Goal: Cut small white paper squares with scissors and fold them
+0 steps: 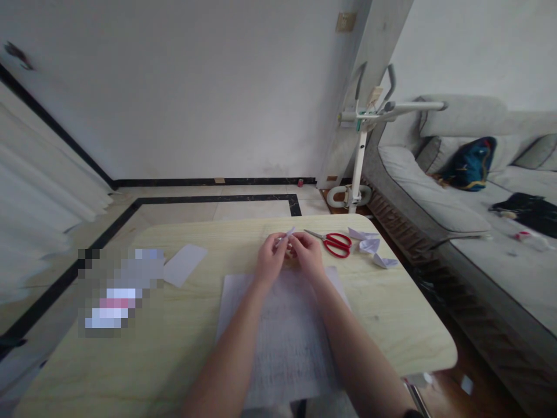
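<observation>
My left hand (pixel 271 255) and my right hand (pixel 306 252) meet near the far edge of the table, fingers pinched together. Between their fingertips is a small piece of folded white paper (pixel 289 232), mostly covered by the fingers. Beneath my forearms lies a large printed sheet (pixel 287 337). Just right of my right hand rest scissors (pixel 335 242) with red handles, blades pointing left. Several folded paper pieces (pixel 369 246) sit farther right. A flat white sheet of paper (pixel 186 264) lies to the left of my hands.
The pale wooden table (pixel 391 319) has rounded corners. A blurred-out patch (pixel 117 296) covers something on its left side. Beyond the table's right edge are a grey sofa (pixel 418 197) with a dark blue bag (pixel 472 164) and a white exercise stand (pixel 359 157).
</observation>
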A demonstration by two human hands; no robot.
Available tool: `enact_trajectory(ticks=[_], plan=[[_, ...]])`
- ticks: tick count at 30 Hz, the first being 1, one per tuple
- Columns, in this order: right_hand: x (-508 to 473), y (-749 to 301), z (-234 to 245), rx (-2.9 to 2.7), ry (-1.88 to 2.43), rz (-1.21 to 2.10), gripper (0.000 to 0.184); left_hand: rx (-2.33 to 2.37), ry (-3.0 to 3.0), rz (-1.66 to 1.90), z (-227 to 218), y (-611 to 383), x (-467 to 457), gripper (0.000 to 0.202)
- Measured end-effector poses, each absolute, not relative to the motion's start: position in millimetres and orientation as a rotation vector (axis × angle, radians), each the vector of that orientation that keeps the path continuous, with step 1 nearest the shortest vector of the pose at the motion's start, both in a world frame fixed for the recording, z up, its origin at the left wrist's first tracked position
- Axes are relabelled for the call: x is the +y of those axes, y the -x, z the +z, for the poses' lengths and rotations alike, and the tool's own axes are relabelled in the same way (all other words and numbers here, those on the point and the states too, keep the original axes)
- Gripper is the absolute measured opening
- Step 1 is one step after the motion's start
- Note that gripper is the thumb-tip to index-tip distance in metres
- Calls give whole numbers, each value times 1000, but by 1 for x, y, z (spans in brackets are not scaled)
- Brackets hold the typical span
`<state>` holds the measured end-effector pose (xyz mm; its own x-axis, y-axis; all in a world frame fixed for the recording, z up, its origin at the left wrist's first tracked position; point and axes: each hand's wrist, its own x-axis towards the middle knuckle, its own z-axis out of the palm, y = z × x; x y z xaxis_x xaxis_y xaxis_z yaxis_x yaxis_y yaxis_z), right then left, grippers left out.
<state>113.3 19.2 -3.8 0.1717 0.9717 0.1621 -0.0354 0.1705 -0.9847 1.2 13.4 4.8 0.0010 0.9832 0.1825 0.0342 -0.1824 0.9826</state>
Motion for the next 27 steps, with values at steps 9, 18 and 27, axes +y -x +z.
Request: enact_trajectory(ticks=[9, 18, 27], plan=[[19, -111, -5, -1071, 1135, 992, 27, 1194, -1406, 1317, 2, -1, 13, 29], [20, -111, -5, -1086, 1140, 982, 28, 1212, -1438, 1303, 3, -1, 14, 27], [18, -109, -2, -1084, 1147, 969, 25, 1233, -1376, 1310, 1, -1, 14, 29]])
